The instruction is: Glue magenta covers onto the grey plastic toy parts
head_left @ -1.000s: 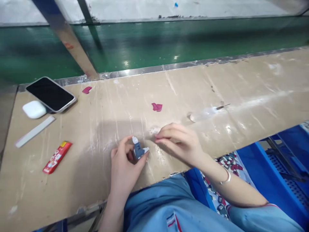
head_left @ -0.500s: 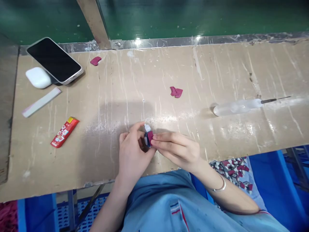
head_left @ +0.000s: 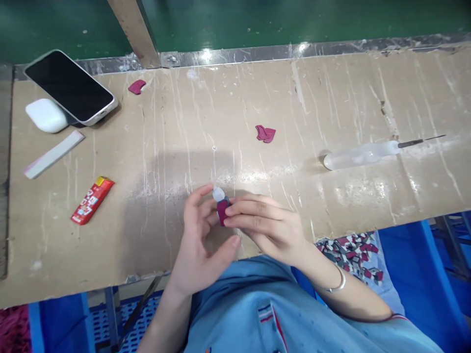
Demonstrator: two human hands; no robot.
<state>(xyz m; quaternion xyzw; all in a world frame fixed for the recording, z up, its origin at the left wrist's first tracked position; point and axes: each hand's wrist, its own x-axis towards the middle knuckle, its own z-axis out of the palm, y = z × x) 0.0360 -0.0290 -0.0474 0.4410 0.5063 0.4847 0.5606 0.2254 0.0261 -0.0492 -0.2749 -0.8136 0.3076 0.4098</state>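
Between the thumb side and fingertips of my right hand (head_left: 274, 223) is a small maroon-and-grey piece (head_left: 222, 212), its maroon face turned up. A whitish translucent tip (head_left: 218, 193) sticks out of its far end. My left hand (head_left: 200, 240) is spread beside it, thumb apart from the fingers. Its index fingertip is close to the whitish tip; whether they touch I cannot tell. Beyond the hands, a couple of loose maroon pieces (head_left: 265, 134) overlap on the tabletop (head_left: 176, 147).
At the left lie a phone (head_left: 71, 86), a white rounded case (head_left: 47, 115), a pale strip (head_left: 55, 154) and a red packet (head_left: 92, 200). Another maroon piece (head_left: 137, 87) is near the back edge. A needle-tipped plastic bottle (head_left: 360, 156) lies right. Below, a blue crate (head_left: 415, 274) stands beside piled pieces (head_left: 353, 255).
My left thumb has come away from the small piece and the left fingers have spread. The piece has turned, showing more of its maroon face. The whole view has shifted slightly.
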